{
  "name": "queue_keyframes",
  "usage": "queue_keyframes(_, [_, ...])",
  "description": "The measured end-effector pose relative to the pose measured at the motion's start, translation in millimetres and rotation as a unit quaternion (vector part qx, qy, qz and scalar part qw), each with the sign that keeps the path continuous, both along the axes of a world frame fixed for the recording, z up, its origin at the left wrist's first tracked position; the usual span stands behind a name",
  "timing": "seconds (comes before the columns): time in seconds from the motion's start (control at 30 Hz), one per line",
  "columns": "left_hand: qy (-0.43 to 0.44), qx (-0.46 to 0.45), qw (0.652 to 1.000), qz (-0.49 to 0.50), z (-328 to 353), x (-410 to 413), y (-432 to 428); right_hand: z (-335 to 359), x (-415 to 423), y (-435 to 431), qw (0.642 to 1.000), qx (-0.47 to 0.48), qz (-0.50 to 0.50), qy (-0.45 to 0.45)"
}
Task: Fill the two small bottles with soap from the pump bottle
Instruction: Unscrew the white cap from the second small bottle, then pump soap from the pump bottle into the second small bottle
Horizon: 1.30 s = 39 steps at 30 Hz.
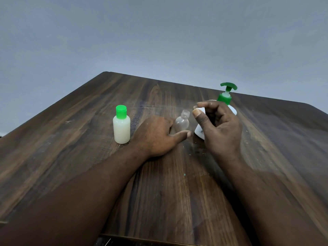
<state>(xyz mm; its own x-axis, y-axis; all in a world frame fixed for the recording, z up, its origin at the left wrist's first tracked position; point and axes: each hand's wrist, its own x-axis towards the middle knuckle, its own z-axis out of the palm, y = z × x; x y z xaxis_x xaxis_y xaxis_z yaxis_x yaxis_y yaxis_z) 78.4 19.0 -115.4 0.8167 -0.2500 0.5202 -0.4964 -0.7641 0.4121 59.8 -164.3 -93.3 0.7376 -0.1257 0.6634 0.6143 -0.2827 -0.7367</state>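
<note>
1. A dark wooden desk fills the view from above.
2. A filled small bottle, creamy white with a green cap, stands upright left of the desk's centre.
3. The left hand rests on the desk, thumb and fingers grasping the base of an empty small bottle, which is clear, uncapped and blurred.
4. The white pump bottle stands near the far edge.
5. The right hand is curled in front of it; whether it grasps anything cannot be told.
</note>
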Motion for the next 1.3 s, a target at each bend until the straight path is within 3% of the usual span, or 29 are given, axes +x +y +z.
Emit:
queue_keyframes(0.27, [-0.113,-0.188,0.972,0.083,11,-10,1,-10,2,3,0.988,-0.093,-0.052,0.110])
queue_keyframes(0.57, [-0.128,-0.171,0.973,0.088,10,-14,0,-11,1,9,0.963,-0.248,-0.023,0.103])
queue_keyframes(0.73, [-0.159,-0.177,0.968,0.081,16,-18,-1,-14,7,12,0.943,-0.299,-0.041,0.142])
queue_keyframes(1.07, [-0.157,-0.168,0.970,0.076,15,-21,2,11,37,51,0.879,-0.464,-0.044,0.104])
queue_keyframes(1.17, [-0.155,-0.170,0.970,0.077,15,-22,4,15,29,51,0.891,-0.447,-0.026,0.066])
queue_keyframes(1.3, [-0.156,-0.159,0.973,0.058,16,-22,3,15,0,23,0.891,-0.448,-0.055,-0.053])
